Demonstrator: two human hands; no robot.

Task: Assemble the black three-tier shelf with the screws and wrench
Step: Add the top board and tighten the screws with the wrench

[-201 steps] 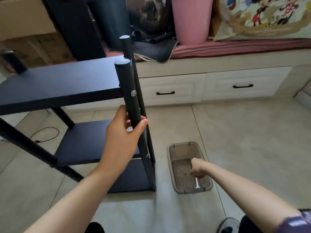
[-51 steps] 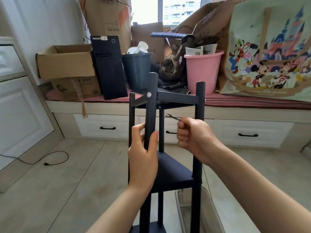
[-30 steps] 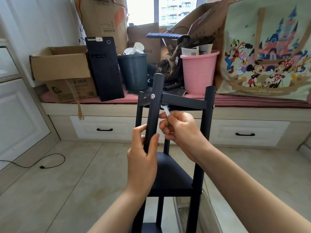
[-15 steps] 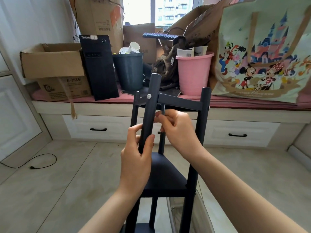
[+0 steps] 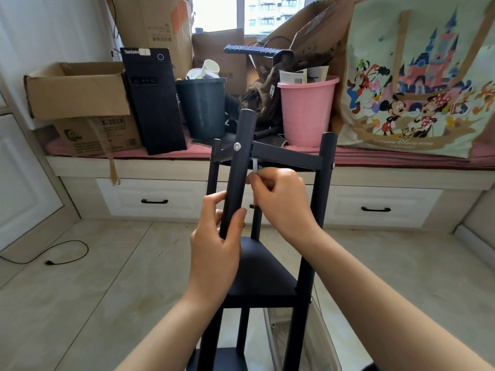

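nearest the camera, two bare forearms reach forward to the black shelf (image 5: 261, 274), which stands upright on the tiled floor (image 5: 93, 285), its long axis vertical and its posts pointing up. beside its foot, low on the right, lies a clear plastic tray (image 5: 325, 341), partly hidden behind the right post. the left hand (image 5: 215, 245) is closed around the near front post (image 5: 238, 170), thumb on the right side and fingers wrapped round the left, gripping it about midway between the middle tier and the top tier. a silver screw head (image 5: 237, 146) shows on that post where the top tier's edge meets it. the right hand (image 5: 281, 199) is closed in a pinch on a small silver wrench (image 5: 255, 167), which stands nearly vertical, its upper end tucked just under the top tier right beside the gripped post. another screw head (image 5: 332, 165) shows on the right post at the same height. further back, white drawers (image 5: 155, 198) run under a ledge with a pink cushion. on it sit a cardboard box (image 5: 80, 89), a black computer tower (image 5: 154, 100), a dark bin (image 5: 201, 107), a pink bucket (image 5: 306, 111) and a cartoon-print bag (image 5: 417, 76). a black cable (image 5: 61, 254) lies on the floor at left.
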